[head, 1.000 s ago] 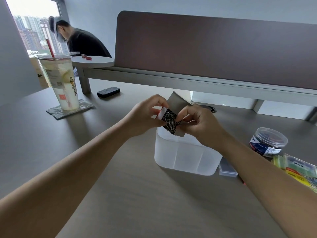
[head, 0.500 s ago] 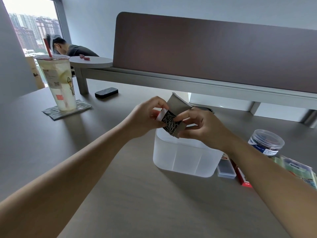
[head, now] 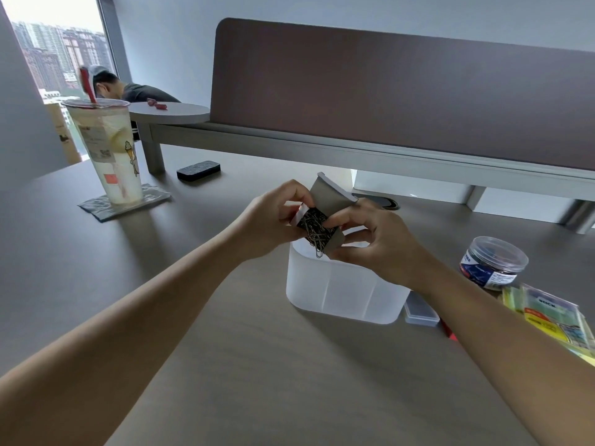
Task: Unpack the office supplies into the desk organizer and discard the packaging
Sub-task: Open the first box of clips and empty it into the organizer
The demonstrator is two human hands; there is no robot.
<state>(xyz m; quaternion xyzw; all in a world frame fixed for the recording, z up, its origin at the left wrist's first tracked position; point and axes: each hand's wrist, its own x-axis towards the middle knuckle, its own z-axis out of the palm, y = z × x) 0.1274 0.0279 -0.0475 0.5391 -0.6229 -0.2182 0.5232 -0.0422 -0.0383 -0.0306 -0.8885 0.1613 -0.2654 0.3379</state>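
Observation:
A small cardboard box (head: 331, 197) full of metal paper clips (head: 315, 228) is held tilted over the translucent white desk organizer (head: 344, 291), its grey lid flap standing open. My left hand (head: 273, 217) grips the box's left side. My right hand (head: 367, 239) pinches its right edge and lower corner. A few clips hang out of the box's open face, just above the organizer's rim.
Right of the organizer lie a small clear case (head: 420, 309), a red pack (head: 450, 331), a clear jar of clips (head: 492, 262) and packs of sticky notes (head: 553, 317). At far left a drink cup (head: 106, 149) stands on a coaster beside a black eraser (head: 198, 169). A person sits beyond the desk divider (head: 402, 91).
The box has tipped further toward the organizer and clips now spill out of its open face. My view has shifted slightly, with both hands still on the box.

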